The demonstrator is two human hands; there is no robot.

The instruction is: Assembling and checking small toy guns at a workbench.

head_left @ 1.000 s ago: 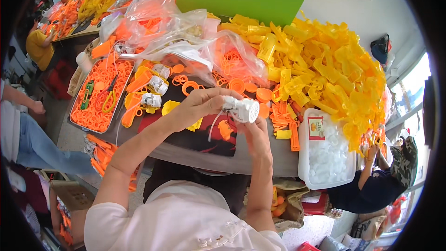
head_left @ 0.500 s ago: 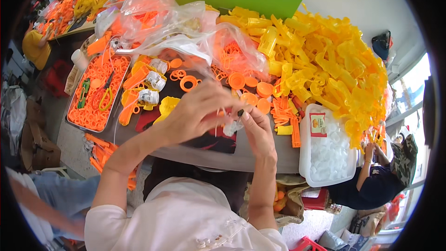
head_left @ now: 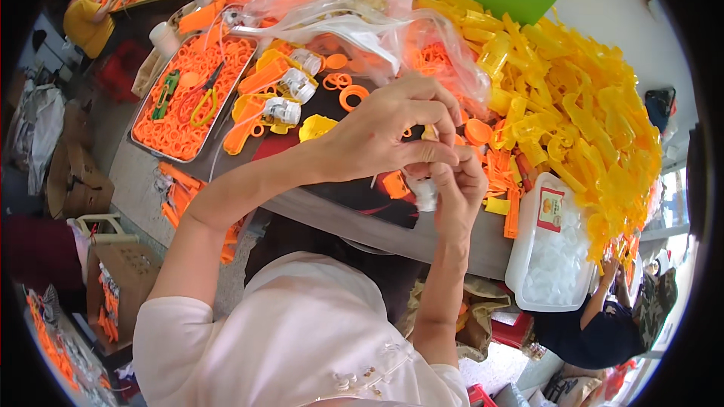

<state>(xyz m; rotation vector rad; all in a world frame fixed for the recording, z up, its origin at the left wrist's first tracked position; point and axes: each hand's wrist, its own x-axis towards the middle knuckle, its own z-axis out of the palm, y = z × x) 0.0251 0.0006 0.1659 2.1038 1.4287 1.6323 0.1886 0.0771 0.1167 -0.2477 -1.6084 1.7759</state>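
My left hand (head_left: 396,128) is closed in a pinch, with thumb and fingertips meeting the fingers of my right hand above the dark mat (head_left: 332,181). Whatever lies between the left fingertips is hidden. Closed too, my right hand (head_left: 461,192) grips a small clear plastic part (head_left: 425,194) that shows below the thumb. Beside that part is an orange piece (head_left: 394,185); whether the two are joined I cannot tell. Left of the hands lie a yellow shell (head_left: 317,127) and several yellow-and-orange assemblies with clear, silvery ends (head_left: 282,111). An orange ring (head_left: 352,97) is just beyond my left hand.
A metal tray (head_left: 140,141) of orange rings holds green-handled and yellow-handled tools. Yellow parts (head_left: 573,98) are heaped at the right, above a white tub (head_left: 520,275) of clear pieces. Plastic bags (head_left: 324,19) lie behind. Another person (head_left: 581,332) works at far right.
The view has shifted, so the table sits farther right. My left fingers have come down to meet my right fingers. A person in jeans at lower left has gone from view.
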